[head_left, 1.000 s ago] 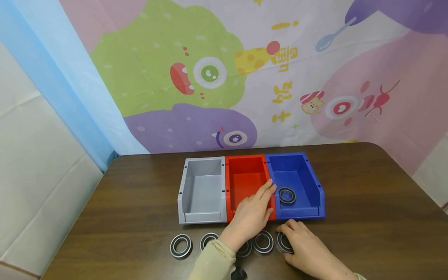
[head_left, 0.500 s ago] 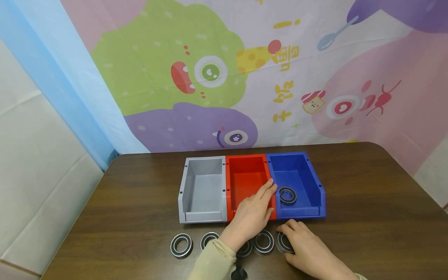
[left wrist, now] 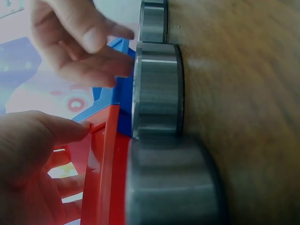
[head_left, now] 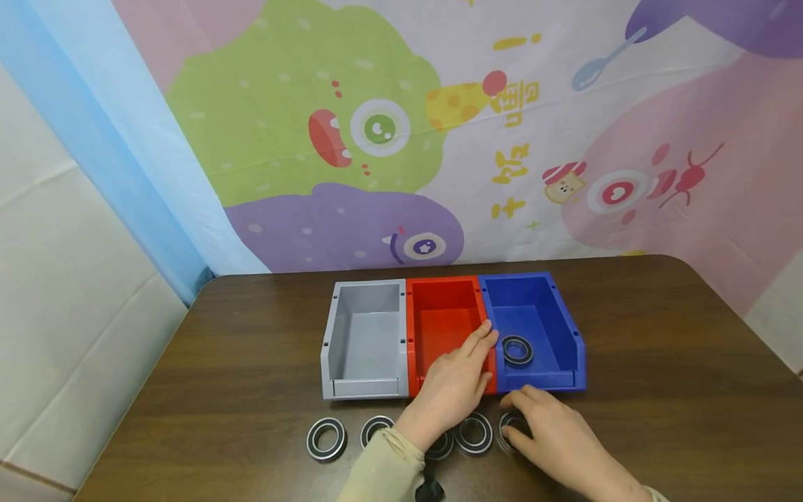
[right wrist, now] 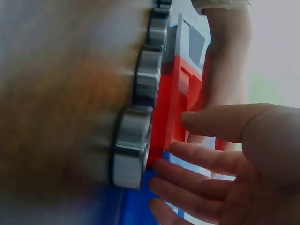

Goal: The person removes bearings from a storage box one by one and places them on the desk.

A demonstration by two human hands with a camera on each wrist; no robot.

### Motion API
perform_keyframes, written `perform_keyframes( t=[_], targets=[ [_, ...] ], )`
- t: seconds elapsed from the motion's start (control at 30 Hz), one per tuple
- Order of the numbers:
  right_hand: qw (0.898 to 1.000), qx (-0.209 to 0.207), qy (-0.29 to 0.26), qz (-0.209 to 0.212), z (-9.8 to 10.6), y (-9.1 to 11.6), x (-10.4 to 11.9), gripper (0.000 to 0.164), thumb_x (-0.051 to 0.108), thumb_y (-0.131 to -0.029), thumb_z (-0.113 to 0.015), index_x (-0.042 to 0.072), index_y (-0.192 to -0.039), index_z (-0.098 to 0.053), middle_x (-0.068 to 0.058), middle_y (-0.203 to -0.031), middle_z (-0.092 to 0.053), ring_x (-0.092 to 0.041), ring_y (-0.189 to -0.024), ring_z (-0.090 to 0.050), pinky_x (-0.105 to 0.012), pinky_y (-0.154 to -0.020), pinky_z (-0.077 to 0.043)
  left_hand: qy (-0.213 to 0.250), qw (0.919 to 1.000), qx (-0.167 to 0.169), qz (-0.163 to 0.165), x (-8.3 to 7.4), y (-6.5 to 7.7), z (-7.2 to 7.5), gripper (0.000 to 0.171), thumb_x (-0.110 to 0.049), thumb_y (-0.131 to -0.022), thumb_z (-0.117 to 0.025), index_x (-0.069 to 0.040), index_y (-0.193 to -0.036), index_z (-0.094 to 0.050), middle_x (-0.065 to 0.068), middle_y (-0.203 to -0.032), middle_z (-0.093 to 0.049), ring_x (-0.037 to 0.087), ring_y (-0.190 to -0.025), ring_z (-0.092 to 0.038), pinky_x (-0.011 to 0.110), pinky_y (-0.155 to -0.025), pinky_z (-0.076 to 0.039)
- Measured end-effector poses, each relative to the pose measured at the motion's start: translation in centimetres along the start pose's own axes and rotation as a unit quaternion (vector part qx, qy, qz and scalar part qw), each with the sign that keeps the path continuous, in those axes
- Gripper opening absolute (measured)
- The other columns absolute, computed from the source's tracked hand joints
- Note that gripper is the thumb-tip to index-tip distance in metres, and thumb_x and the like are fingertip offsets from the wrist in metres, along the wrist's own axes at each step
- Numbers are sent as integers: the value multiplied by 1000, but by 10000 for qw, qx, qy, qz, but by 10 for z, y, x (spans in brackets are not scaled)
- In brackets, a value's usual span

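Note:
Across the wall between the red bin [head_left: 442,317] and the blue bin [head_left: 527,317] lies my left hand [head_left: 453,380], its fingers straight and its thumb at the red bin's front corner. My right hand [head_left: 555,439] hovers over the rightmost ball bearing [head_left: 505,440], fingers apart and partly covering it. In the right wrist view, that bearing [right wrist: 127,150] stands clear of the palm, beyond the spread fingertips. Another bearing [head_left: 518,363] lies inside the blue bin, near its left front.
A grey bin [head_left: 370,341] adjoins the red one on the left. Several more bearings line the table before the bins, including the leftmost bearing [head_left: 326,456] and another bearing [head_left: 473,450]; my left forearm hides some. A small black object [head_left: 429,489] sits at the front edge of view.
My right hand has lifted a little and loosened from the rightmost bearing, which stays in place. The left hand keeps its place on the bins. The head view has shifted slightly.

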State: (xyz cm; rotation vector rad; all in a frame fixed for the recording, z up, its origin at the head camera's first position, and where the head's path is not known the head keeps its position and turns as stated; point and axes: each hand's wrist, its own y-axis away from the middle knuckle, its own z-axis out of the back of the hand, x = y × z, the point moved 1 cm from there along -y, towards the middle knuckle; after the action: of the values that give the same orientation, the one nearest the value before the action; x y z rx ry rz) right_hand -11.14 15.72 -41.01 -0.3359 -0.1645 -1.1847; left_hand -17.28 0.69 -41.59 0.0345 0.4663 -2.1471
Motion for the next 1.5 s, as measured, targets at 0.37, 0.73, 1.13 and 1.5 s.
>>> perform_keyframes(
  t=[0.37,0.73,1.13,1.5],
  targets=[
    [9947,-971,-303,-156,16,-22,-13,12,11,-75,-69,20,-79,-61,8,-77,-57,-8,-72,-58,-30,-59,-49,-49,9999,-112,-60,0,1,-1,58,-27,-86,-62,-15,-138,-39,-2,-145,-34,15,-81,-65,28,-72,-52],
    [9954,-771,-314,-480,10,-55,-30,23,12,-75,-68,2,-95,-62,-12,-91,-59,-23,-81,-56,-42,-71,-49,-18,10000,-11,-25,1,0,0,58,-28,-86,-61,-16,-138,-38,-2,-146,-33,15,-83,-65,29,-74,-52],
    [9973,-58,24,-729,-6,-82,-34,36,6,-71,-64,-6,-104,-59,-23,-98,-57,-38,-88,-56,-50,-77,-47,64,9999,-46,-73,2,1,0,57,-27,-87,-61,-15,-138,-39,-2,-146,-33,16,-86,-65,30,-75,-52],
    [9944,369,4,-992,-12,-92,-42,42,6,-71,-64,-6,-112,-58,-25,-103,-57,-41,-91,-56,-52,-78,-47,82,10000,38,-33,2,1,1,57,-27,-87,-60,-16,-138,-38,-3,-146,-32,16,-88,-65,31,-76,-52]
  ],
)
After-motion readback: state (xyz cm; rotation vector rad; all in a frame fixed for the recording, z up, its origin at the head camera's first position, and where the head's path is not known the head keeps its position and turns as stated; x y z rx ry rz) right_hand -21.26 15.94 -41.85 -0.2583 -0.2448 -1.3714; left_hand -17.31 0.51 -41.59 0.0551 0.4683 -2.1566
